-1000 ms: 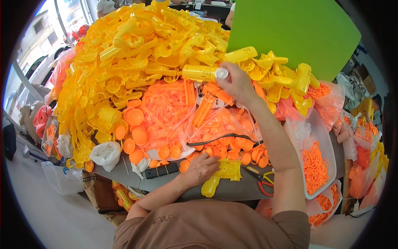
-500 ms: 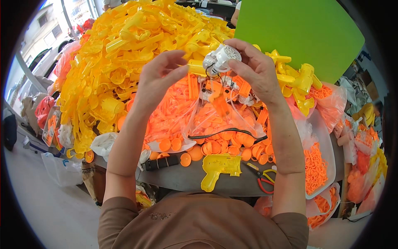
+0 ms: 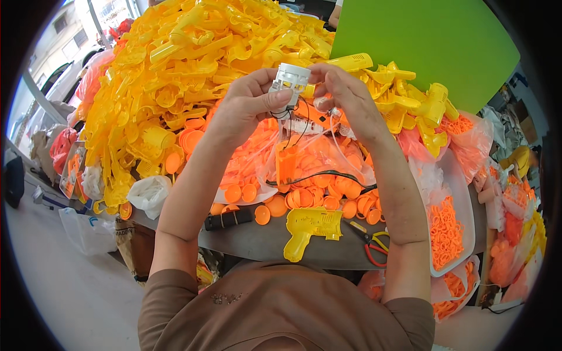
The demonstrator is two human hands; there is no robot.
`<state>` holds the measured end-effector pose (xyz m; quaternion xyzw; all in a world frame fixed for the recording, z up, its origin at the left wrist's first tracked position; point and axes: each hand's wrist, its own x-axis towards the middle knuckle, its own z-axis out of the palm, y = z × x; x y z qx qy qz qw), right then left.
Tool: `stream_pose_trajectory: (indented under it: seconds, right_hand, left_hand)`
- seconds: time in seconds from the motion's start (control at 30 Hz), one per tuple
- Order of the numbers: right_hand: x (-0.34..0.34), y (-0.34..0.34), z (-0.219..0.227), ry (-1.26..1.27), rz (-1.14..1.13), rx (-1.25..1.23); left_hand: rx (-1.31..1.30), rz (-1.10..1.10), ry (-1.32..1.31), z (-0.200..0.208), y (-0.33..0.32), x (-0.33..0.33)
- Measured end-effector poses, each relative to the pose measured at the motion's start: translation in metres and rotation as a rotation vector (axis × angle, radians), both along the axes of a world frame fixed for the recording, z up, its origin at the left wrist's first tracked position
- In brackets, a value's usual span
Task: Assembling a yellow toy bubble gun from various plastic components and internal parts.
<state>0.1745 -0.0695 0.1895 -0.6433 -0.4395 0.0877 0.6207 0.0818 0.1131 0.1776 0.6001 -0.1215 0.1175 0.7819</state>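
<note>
My left hand [image 3: 249, 108] is closed around a white plastic fan unit [image 3: 291, 82] with a round top, its thumb pressed on the near side. Thin dark wires run down from the unit to an orange plastic piece [image 3: 286, 164] hanging below it. Close by on the right, my right hand [image 3: 348, 99] has bent fingers held apart, the fingertips beside the unit's edge; I see nothing held in it. On the grey table edge in front of me lies a yellow gun-shaped shell half [image 3: 312, 229], with red-and-yellow-handled pliers [image 3: 374, 245] to its right.
A tall heap of yellow plastic shells [image 3: 175, 76] fills the far left. Orange round caps [image 3: 301, 199] lie before bagged orange parts. A black cylinder [image 3: 228, 220] sits near the edge. At right stand a bin of small orange pieces [image 3: 446, 234] and a green panel [image 3: 421, 52].
The white fan unit has passed from my right hand to my left and turned more upright. The orange piece has swung left and lower. My right hand has let go, staying beside it.
</note>
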Motion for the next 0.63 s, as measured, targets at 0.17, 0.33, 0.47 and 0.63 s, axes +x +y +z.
stream_pose_trajectory:
  seconds: [0.17,0.33,0.47,0.63]
  right_hand:
    - [0.011,0.004,-0.012,0.442,0.159,-0.224]
    - [0.015,0.011,-0.014,0.594,0.441,0.021]
    - [0.001,0.013,-0.014,0.627,0.429,0.008]
    - [0.004,0.015,-0.012,0.593,0.297,0.088]
  left_hand:
    - [0.026,-0.066,-0.007,0.003,-0.005,0.001]
    - [0.030,-0.077,-0.023,0.005,0.002,0.000]
    - [0.033,-0.082,-0.038,0.009,-0.003,-0.008]
    - [0.195,0.113,0.012,0.015,0.002,-0.009]
